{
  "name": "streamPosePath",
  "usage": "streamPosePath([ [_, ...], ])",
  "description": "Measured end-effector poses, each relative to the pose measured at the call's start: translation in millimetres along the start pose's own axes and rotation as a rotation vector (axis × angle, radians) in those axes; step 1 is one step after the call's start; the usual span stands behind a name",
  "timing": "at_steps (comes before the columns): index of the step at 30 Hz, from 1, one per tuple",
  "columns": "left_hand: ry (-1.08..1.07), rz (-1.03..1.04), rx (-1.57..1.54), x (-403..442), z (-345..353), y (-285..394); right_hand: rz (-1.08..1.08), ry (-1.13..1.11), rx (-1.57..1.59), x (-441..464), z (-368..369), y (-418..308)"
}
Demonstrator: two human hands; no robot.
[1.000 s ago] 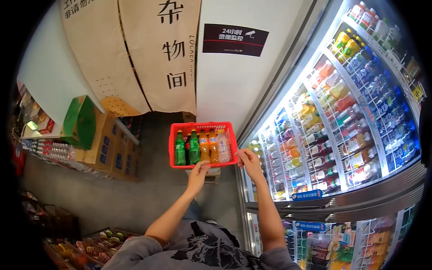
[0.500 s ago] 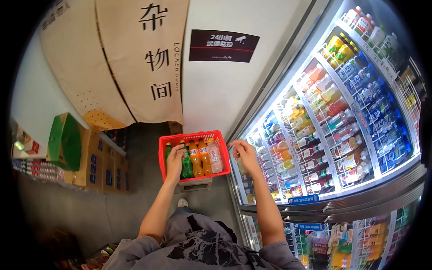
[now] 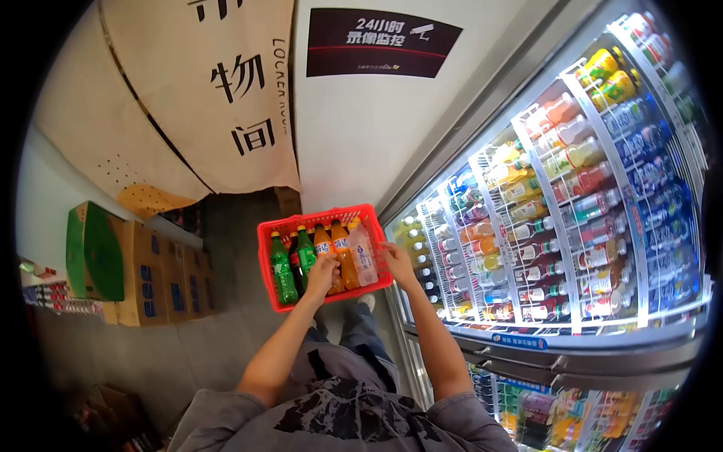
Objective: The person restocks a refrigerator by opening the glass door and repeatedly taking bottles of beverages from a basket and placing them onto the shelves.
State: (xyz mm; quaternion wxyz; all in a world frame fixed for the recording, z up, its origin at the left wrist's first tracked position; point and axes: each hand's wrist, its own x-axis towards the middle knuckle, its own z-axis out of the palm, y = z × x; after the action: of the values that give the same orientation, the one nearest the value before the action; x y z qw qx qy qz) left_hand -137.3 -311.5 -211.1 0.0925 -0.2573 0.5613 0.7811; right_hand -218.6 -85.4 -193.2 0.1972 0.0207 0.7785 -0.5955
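A red basket [image 3: 267, 264] holds several bottles in front of me: green bottles [image 3: 283, 273] on the left, orange bottles [image 3: 345, 260] right of the middle and a clear pinkish bottle [image 3: 362, 256] at the right. Over the basket's near side, my left hand [image 3: 323, 277] is at the lower part of an orange bottle, its fingers curled together; whether they grip it is hard to see. My right hand [image 3: 397, 261] is at the basket's right rim, fingers bent near the edge, with their tips too small to make out.
A lit drinks fridge [image 3: 527, 340] with rows of bottles fills the right side. Cardboard boxes [image 3: 148, 275] and a green box [image 3: 96, 252] stand at the left. A beige curtain [image 3: 173, 90] hangs ahead beside a white wall with a dark sign [image 3: 380, 44].
My left hand has moved right, from the green bottles to the orange ones. My right hand has come down to the basket's right rim. The view has shifted.
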Motion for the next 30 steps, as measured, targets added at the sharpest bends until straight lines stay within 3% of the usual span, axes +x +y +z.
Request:
streamPosePath([
  [2, 0.024, -0.017, -0.017, 12.0, 2.6, -13.6, -0.041, 0.038, -0.264, 10.3, 1.6, -0.2],
  [5, 0.051, -0.035, -0.03, 35.8, 6.8, -38.2, -0.019, 0.05, -0.241, 31.7, 7.7, 30.2],
  [9, 0.051, -0.126, 0.042, 48.0, 33.3, -72.6, -0.025, 0.012, -0.437, 56.7, 11.7, 79.9],
  [13, 0.072, -0.129, -0.044, 67.6, 63.2, -102.1, -0.027, -0.026, -0.525, 60.9, 20.6, 78.5],
  [15, 0.105, -0.09, -0.064, 82.7, 61.4, -129.9, 0.085, -0.134, -0.436, 70.7, 24.8, 108.7],
  [19, 0.114, -0.172, 0.03, 81.6, 64.6, -112.2, 0.047, -0.138, -0.59, 75.2, 31.6, 114.6],
  [24, 0.091, -0.349, -0.065, 76.2, 65.8, -98.4, -0.017, -0.042, -0.551, 70.8, 37.8, 120.7],
  [27, 0.037, -0.311, -0.098, 79.4, 59.7, -108.4, 0.061, -0.014, -0.521, 70.3, 36.9, 113.5],
  [29, 0.028, -0.302, -0.124, 77.1, 54.0, -111.2, 0.263, -0.172, -0.293, 75.4, 33.6, 117.2],
  [30, -0.012, -0.3, -0.132, 74.0, 47.3, -111.6, 0.252, -0.167, -0.294, 75.7, 35.0, 120.8],
])
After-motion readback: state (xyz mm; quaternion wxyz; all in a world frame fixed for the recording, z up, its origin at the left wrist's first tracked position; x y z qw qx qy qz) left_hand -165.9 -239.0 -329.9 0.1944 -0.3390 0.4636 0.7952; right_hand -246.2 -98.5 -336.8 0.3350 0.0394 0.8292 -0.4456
